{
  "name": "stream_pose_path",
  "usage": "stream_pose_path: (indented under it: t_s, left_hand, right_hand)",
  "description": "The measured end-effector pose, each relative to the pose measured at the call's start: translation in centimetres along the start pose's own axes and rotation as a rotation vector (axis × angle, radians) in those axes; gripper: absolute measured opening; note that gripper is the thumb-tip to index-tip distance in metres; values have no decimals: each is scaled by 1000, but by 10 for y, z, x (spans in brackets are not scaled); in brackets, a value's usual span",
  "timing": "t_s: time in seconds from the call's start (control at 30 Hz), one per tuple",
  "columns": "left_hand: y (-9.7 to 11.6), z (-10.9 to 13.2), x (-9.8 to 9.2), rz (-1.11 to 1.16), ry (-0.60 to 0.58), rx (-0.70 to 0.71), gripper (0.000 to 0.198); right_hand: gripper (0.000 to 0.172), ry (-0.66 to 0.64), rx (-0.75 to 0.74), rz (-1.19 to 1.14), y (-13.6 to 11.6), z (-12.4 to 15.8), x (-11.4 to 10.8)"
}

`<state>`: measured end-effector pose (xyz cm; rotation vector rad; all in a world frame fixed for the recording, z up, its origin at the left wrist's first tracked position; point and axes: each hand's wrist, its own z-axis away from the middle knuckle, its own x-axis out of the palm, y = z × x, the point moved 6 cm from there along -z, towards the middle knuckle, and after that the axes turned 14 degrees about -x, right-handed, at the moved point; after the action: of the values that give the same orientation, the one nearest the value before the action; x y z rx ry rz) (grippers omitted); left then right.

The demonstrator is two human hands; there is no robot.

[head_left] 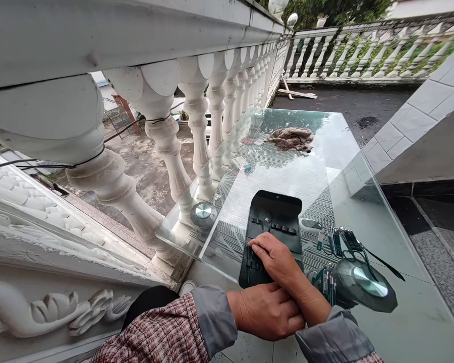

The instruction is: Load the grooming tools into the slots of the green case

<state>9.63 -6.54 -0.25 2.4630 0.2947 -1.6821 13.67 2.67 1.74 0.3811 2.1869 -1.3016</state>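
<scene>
A black fold-out tool case lies open on the glass table, with a row of elastic loops and a few slim tools in it. My right hand rests over the lower part of the case, thumb and fingers pinched together near its left side. What those fingers hold, if anything, is hidden. Crossing just below, my left hand is curled closed against the right wrist, its fingertips out of sight. To the right lie small scissors beside several nail clippers and other slim metal tools.
The glass table stands beside a white balustrade. A crumpled brown cloth lies toward its far end, with a small blue-and-white packet nearer. Round metal-topped supports show at the table. A tiled wall rises at right.
</scene>
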Motion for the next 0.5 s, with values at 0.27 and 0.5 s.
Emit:
stream_pose_path:
  t_s: [0.27, 0.5]
  left_hand:
    - [0, 2, -17, -167, 12, 3, 34]
    - [3, 0, -15, -182, -11, 15, 33]
  right_hand:
    - [27, 457, 277, 160, 24, 44, -104]
    - [25, 114, 360, 502, 42, 85, -109]
